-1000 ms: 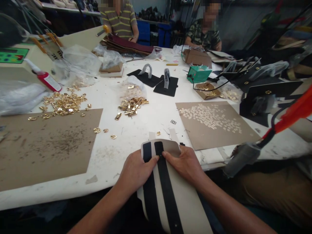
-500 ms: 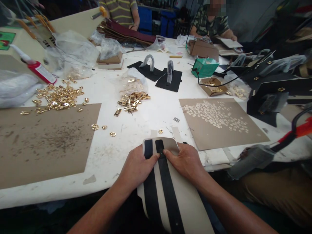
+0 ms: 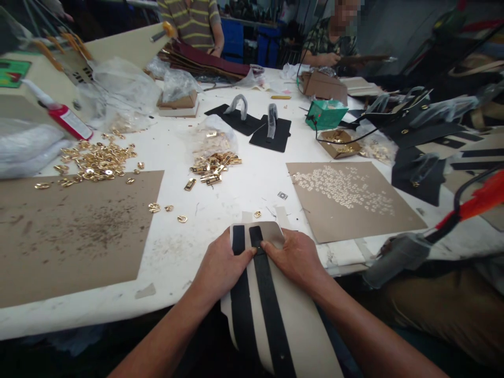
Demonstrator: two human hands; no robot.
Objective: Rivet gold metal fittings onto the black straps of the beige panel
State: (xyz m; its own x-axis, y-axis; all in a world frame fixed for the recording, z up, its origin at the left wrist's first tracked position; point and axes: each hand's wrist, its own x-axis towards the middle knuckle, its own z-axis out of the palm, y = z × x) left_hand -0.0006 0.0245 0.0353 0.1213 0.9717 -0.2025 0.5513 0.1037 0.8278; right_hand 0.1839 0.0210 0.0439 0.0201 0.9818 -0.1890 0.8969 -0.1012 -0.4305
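A beige panel (image 3: 299,310) with two black strips along it rests over the table's front edge and hangs down toward me. My left hand (image 3: 222,262) grips its left side near the top, thumb lying by the inner black strip (image 3: 264,283). From the right side, my right hand (image 3: 297,257) holds the same panel, its thumb pressing close to the other thumb on that strip. Fingers of both hands are hidden beneath the panel. Just beyond its top edge lies a small gold clasp piece (image 3: 257,214).
Gold fittings (image 3: 100,160) are heaped on the left, gold plates (image 3: 214,168) in the middle. Small pale rings cover a brown board (image 3: 326,226) at right. A grey-handled tool (image 3: 397,257) juts in near my right forearm. Two people sit across the table (image 3: 177,294).
Both hands keep their grip on the panel, with thumbs nearly unmoved. The view has shifted slightly. Across the table, the person at right has lifted a flat piece.
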